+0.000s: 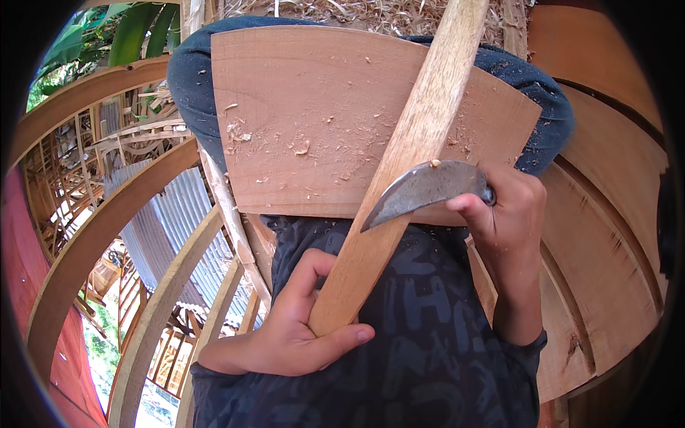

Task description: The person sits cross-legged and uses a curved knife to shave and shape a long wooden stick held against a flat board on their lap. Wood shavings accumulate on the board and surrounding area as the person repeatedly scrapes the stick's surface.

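A long flat wooden strip (pixel 421 121) slants from my lap up past the top edge of the view. Around its lower end my left hand (pixel 303 321) is closed, thumb on one side and fingers on the other. My right hand (pixel 506 214) grips a knife (pixel 424 189) with a broad curved steel blade; the handle is hidden in my fist. The blade lies across the strip, its point near the strip's left edge. A small wood chip sits on the back of the blade. Beneath the strip, a wide wooden board (pixel 307 121) rests on my legs, strewn with shavings.
Curved wooden ribs (pixel 107 221) rise on the left, with corrugated metal sheets (pixel 168 228) and timber scraps beyond them. Curved planking (pixel 606 235) forms a wall at the right. Curled shavings (pixel 357 13) are heaped at the far side, and green leaves show at upper left.
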`<action>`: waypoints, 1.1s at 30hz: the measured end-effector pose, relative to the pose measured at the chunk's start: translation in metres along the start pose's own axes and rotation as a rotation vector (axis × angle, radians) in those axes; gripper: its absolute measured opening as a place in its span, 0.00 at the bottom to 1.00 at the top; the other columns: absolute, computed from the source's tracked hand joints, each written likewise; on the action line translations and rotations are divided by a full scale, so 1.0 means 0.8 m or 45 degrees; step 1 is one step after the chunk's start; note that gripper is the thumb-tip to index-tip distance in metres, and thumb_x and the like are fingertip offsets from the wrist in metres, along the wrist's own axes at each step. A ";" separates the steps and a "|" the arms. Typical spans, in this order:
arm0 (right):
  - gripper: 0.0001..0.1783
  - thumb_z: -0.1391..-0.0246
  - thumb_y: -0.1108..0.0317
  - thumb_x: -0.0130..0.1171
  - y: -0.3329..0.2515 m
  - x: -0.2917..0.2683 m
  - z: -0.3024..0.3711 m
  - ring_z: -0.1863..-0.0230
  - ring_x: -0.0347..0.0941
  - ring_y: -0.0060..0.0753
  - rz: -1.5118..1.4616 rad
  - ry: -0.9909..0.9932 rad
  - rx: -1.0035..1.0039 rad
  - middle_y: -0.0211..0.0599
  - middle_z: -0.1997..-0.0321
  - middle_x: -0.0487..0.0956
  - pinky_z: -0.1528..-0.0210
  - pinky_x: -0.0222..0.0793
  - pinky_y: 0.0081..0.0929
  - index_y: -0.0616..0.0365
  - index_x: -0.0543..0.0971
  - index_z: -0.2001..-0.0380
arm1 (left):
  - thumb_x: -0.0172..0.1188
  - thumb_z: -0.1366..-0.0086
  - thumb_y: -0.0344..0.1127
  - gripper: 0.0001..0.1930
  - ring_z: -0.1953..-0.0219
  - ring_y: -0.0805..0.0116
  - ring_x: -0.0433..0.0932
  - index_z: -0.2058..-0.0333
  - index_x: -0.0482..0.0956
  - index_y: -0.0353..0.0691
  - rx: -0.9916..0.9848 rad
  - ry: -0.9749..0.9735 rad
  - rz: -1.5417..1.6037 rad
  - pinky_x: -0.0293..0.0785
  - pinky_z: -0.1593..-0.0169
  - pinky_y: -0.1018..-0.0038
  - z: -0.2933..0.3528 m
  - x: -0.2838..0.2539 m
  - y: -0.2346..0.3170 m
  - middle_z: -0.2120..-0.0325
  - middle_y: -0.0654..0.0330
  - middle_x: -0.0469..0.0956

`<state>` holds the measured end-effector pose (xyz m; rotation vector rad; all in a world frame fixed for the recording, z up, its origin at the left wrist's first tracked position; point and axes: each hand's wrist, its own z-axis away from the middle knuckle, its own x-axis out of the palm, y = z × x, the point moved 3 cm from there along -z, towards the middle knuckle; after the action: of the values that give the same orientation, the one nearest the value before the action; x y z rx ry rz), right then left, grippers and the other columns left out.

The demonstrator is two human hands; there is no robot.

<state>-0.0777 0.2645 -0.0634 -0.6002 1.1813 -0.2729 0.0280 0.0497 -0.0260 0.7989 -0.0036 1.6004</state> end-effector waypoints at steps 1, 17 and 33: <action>0.33 0.62 0.39 0.65 0.001 0.009 0.003 0.87 0.68 0.46 -0.087 0.048 -0.015 0.42 0.91 0.67 0.85 0.62 0.33 0.58 0.67 0.92 | 0.63 0.42 0.28 0.23 0.67 0.84 0.66 0.54 0.57 0.37 0.029 0.012 0.021 0.62 0.65 0.84 -0.002 0.000 0.001 0.66 0.65 0.65; 0.34 0.63 0.36 0.63 -0.041 -0.001 0.015 0.87 0.71 0.42 0.008 0.020 -0.134 0.39 0.93 0.67 0.87 0.63 0.32 0.58 0.70 0.92 | 0.61 0.43 0.24 0.30 0.88 0.77 0.64 0.47 0.52 0.41 0.084 -0.002 0.188 0.60 0.90 0.83 0.005 0.007 0.005 0.67 0.56 0.66; 0.37 0.59 0.33 0.58 -0.059 -0.002 0.032 0.84 0.67 0.53 -0.200 -0.203 -0.136 0.47 0.88 0.65 0.83 0.59 0.35 0.62 0.67 0.89 | 0.58 0.41 0.23 0.33 0.89 0.77 0.63 0.43 0.48 0.43 0.050 -0.049 0.070 0.59 0.89 0.83 0.008 0.011 0.009 0.75 0.57 0.67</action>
<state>-0.0499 0.2347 -0.0291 -0.7956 1.0013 -0.2910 0.0245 0.0532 -0.0138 0.8668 -0.0225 1.6411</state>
